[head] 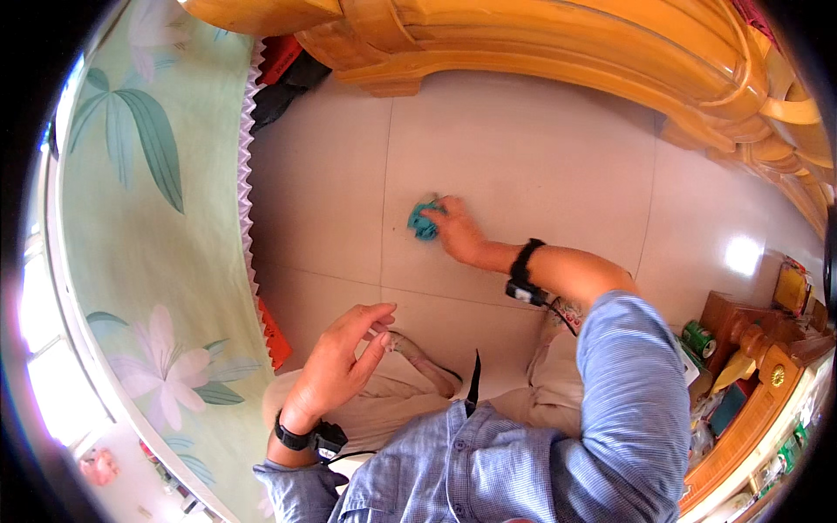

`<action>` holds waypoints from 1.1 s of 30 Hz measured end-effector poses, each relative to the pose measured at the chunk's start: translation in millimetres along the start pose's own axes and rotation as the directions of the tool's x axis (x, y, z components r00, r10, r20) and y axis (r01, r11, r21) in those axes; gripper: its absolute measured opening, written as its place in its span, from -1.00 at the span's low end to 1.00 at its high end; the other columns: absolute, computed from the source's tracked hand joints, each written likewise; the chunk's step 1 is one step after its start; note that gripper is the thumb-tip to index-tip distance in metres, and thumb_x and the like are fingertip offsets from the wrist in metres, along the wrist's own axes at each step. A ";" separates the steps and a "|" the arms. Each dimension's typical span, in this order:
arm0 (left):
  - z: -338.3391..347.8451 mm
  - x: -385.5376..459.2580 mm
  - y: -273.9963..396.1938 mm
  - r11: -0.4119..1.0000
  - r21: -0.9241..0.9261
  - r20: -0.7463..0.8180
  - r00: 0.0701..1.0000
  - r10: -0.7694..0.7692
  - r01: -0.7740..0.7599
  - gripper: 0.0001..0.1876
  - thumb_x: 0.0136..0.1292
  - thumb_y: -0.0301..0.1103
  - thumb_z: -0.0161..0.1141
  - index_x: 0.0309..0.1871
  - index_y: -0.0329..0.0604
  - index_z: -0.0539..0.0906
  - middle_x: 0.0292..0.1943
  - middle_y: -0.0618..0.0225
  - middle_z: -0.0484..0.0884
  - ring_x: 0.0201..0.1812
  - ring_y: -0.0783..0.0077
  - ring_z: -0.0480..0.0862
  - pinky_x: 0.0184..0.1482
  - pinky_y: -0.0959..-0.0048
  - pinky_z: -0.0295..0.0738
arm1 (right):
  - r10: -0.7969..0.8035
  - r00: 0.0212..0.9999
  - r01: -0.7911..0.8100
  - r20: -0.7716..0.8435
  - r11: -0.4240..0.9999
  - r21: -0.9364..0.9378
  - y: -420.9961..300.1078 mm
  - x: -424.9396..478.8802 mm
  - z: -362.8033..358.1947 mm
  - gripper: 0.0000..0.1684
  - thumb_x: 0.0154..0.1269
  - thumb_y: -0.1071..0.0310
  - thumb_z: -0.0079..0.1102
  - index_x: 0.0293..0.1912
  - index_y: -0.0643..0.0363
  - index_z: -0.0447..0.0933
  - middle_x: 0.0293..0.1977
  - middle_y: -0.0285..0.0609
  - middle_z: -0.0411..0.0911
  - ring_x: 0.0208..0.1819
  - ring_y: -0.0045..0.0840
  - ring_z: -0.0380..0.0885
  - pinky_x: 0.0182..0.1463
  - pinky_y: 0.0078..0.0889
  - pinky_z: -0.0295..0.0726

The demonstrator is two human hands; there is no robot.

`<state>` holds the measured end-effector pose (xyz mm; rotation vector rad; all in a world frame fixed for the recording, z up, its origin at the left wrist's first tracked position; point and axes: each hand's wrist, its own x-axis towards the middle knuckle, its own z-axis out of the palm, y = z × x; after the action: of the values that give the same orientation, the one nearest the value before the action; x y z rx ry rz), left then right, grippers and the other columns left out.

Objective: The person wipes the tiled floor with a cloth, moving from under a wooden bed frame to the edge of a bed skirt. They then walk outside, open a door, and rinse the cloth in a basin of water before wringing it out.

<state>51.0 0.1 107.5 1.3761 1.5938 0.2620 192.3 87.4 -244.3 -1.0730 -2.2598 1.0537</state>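
Note:
My right hand reaches out over the pale tiled floor with its fingers closed on a crumpled teal cloth, which lies against the tiles. A small pale patch shows at the cloth's upper edge; what it is I cannot tell. Nearer my body and to the left, my left hand is raised above my bent knee, its fingers loosely curved and apart from the thumb, holding nothing. Each wrist wears a black strap with a small device and a cable.
A large carved wooden piece of furniture spans the far side. On the left stands a surface with a floral green cover; black and red items lie by its edge. At right are a wooden cabinet and a green can.

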 end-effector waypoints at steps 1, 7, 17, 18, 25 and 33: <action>-1.6 -1.3 -1.4 1.000 -0.001 -0.009 1.000 -0.007 0.007 -0.65 0.36 -0.54 0.13 0.20 -0.32 0.52 -0.06 0.13 0.64 -0.06 0.26 0.65 0.04 0.37 0.53 | 0.067 0.998 -0.067 -0.005 0.995 0.069 -0.9 1.5 -16.7 -0.36 0.08 0.67 0.06 0.19 0.06 0.50 0.16 0.17 0.32 0.17 0.05 0.35 0.27 -0.03 0.41; -8.8 -14.1 -13.7 1.000 0.015 -0.001 1.000 -0.011 0.011 -0.63 0.33 -0.55 0.13 0.21 -0.31 0.51 -0.06 0.12 0.64 -0.06 0.23 0.64 0.05 0.35 0.52 | 0.265 0.916 -0.317 -0.300 0.939 -0.137 94.0 -47.8 -145.0 -0.33 0.05 0.65 0.12 0.22 0.13 0.46 0.11 0.18 0.30 0.15 0.06 0.35 0.26 -0.07 0.40; -16.0 -7.4 -9.7 0.999 -0.009 -0.002 0.999 0.038 -0.038 -0.63 0.33 -0.55 0.13 0.21 -0.32 0.51 -0.07 0.11 0.64 -0.07 0.22 0.65 0.05 0.35 0.52 | 0.177 0.981 -0.178 0.082 0.984 0.005 16.6 5.9 -7.5 -0.55 0.31 0.46 0.08 0.20 0.07 0.50 0.20 0.14 0.34 0.22 0.03 0.35 0.24 -0.07 0.44; -15.5 -5.7 -10.7 0.999 -0.009 -0.005 0.999 0.035 -0.035 -0.63 0.34 -0.54 0.13 0.21 -0.32 0.51 -0.07 0.11 0.65 -0.07 0.22 0.65 0.05 0.35 0.52 | 0.178 0.971 -0.190 0.158 0.980 0.064 -3.8 17.0 4.4 -0.54 0.29 0.46 0.09 0.20 0.06 0.50 0.20 0.13 0.33 0.23 0.04 0.34 0.25 -0.07 0.43; -14.8 -7.8 -12.3 1.000 0.012 0.004 1.000 0.011 -0.011 -0.64 0.35 -0.54 0.13 0.21 -0.32 0.51 -0.05 0.12 0.64 -0.06 0.24 0.65 0.06 0.36 0.53 | 0.016 0.996 -0.025 0.090 0.995 0.098 5.5 -16.6 -61.5 -0.45 0.18 0.56 0.11 0.19 0.06 0.49 0.16 0.15 0.32 0.21 0.02 0.34 0.27 -0.10 0.41; -8.9 -10.0 -11.0 1.000 0.005 0.026 0.999 0.022 -0.022 -0.62 0.33 -0.55 0.13 0.21 -0.32 0.51 -0.05 0.09 0.64 -0.05 0.20 0.65 0.06 0.34 0.52 | 0.129 0.909 -0.099 0.396 0.990 -0.097 51.5 -139.8 -155.1 -0.44 0.09 0.62 0.13 0.13 0.07 0.51 0.11 0.11 0.33 0.19 0.01 0.34 0.22 -0.07 0.47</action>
<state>36.0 -8.4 109.5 1.3962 1.5597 0.2518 400.9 68.7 -195.2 -1.1115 -2.5998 1.3533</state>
